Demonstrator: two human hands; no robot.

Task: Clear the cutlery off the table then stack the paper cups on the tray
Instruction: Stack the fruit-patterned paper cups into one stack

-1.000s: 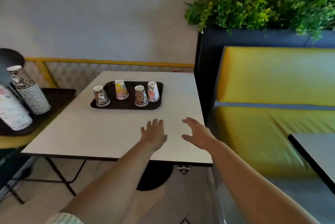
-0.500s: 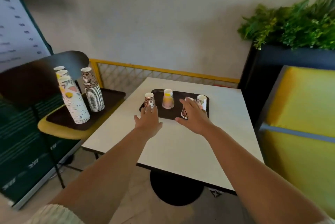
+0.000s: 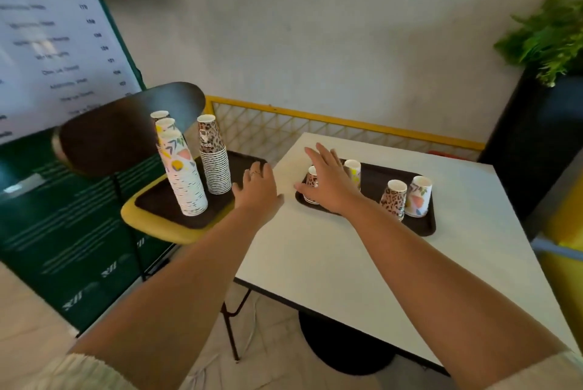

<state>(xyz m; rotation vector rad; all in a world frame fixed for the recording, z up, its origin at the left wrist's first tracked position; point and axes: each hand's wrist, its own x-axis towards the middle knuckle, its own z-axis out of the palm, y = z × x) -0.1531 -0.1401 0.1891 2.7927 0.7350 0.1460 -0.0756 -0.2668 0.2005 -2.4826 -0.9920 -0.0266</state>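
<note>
Right hand (image 3: pixel 328 183), grip spread and holding nothing, hovers over the leopard-print cup (image 3: pixel 312 180) at the nine o'clock end of the dark tray (image 3: pixel 372 180) on the white table (image 3: pixel 347 263), while the left hand (image 3: pixel 257 189), fingers likewise apart, hangs just beside the table's nine o'clock edge.

The worktop (image 3: pixel 362 257) is white, and the tray (image 3: pixel 378 178) on it is dark brown. On that tray are two cups with brown and black leopard spots (image 3: pixel 392 199) (image 3: pixel 312 178), a white cup with yellow shapes (image 3: pixel 353 170), and a white cup with pink and green leaves (image 3: pixel 418 195). On the yellow chair seat (image 3: pixel 151 222) sits another dark brown tray (image 3: pixel 157 203) with a tall white stack with pink, yellow and green shapes (image 3: pixel 181 175) and a stack with a leopard-spot cup on top (image 3: pixel 213 153); the rail (image 3: pixel 315 115) behind is yellow and the plant (image 3: pixel 549 39) is green.
</note>
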